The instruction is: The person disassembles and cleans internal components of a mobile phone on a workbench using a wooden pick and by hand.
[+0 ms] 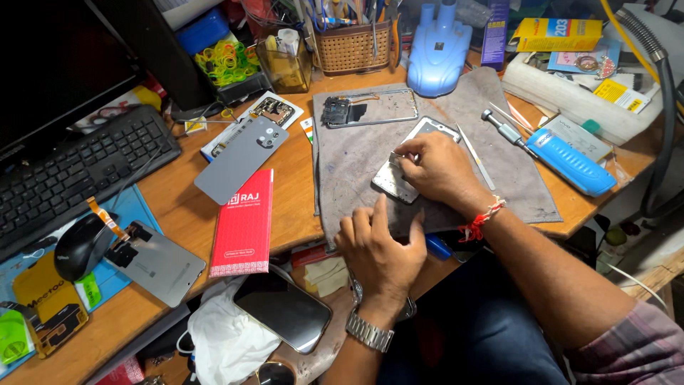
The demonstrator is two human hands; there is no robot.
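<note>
On the grey work mat (342,171) near the desk's front edge lay an opened phone frame (399,175), tilted across the cloth, its upper end showing a pale screen border. The right hand (438,167) was pressed down over its middle, fingertips pinched together on a small metal part at the frame's edge; whether anything was truly gripped I could not tell. The left hand (377,246) rested open and flat on the mat's near edge, fingers spread, holding nothing, well apart from the right. A slip of the pinching fingers could probably bend that thin part or send a tiny piece off the desk. Just beside the right wrist lay a slim metal pry tool (476,158), then a screwdriver (507,132), and a second phone chassis (370,108) farther back.
</note>
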